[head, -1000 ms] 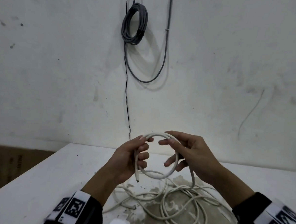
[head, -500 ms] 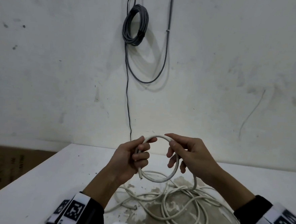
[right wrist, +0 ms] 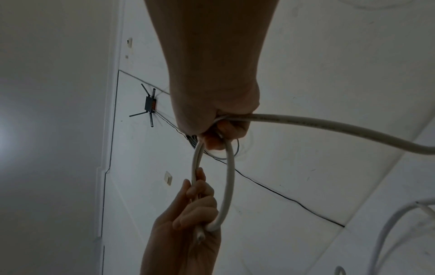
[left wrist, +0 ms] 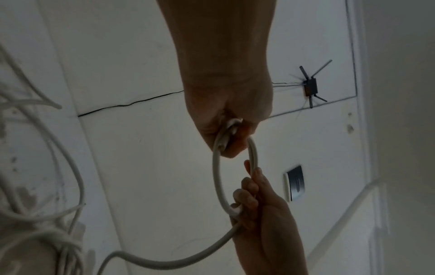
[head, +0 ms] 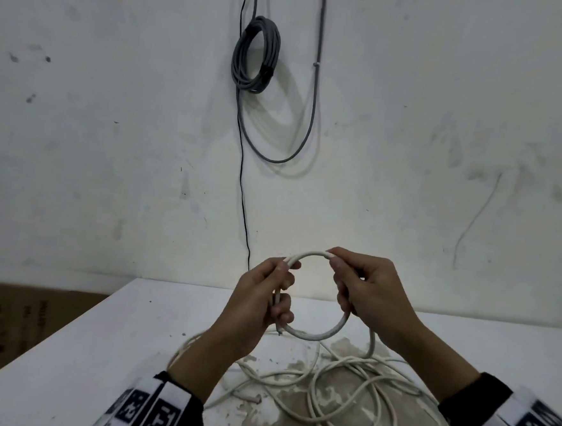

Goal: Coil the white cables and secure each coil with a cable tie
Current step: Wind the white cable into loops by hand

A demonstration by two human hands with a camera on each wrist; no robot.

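A white cable [head: 315, 335] is bent into one round loop held above the table between both hands. My left hand [head: 282, 292] grips the loop's left side, with the cut cable end [right wrist: 200, 238] sticking out below its fingers. My right hand [head: 344, 283] grips the loop's right side, thumb and forefinger pinching the top arc. From the right hand the cable drops to a loose tangle of white cable [head: 343, 393] on the table. The wrist views show the same loop [left wrist: 216, 176] [right wrist: 229, 186] running between the two fists.
The white table [head: 97, 349] has a worn, stained patch under the tangle. A grey cable coil [head: 255, 54] and a thin black wire [head: 242, 177] hang on the wall behind. A brown cardboard box [head: 16, 320] stands left of the table.
My right hand has shifted right along the cable and closed more tightly round it, so the loop is wider and rounder. The left hand keeps its grip.
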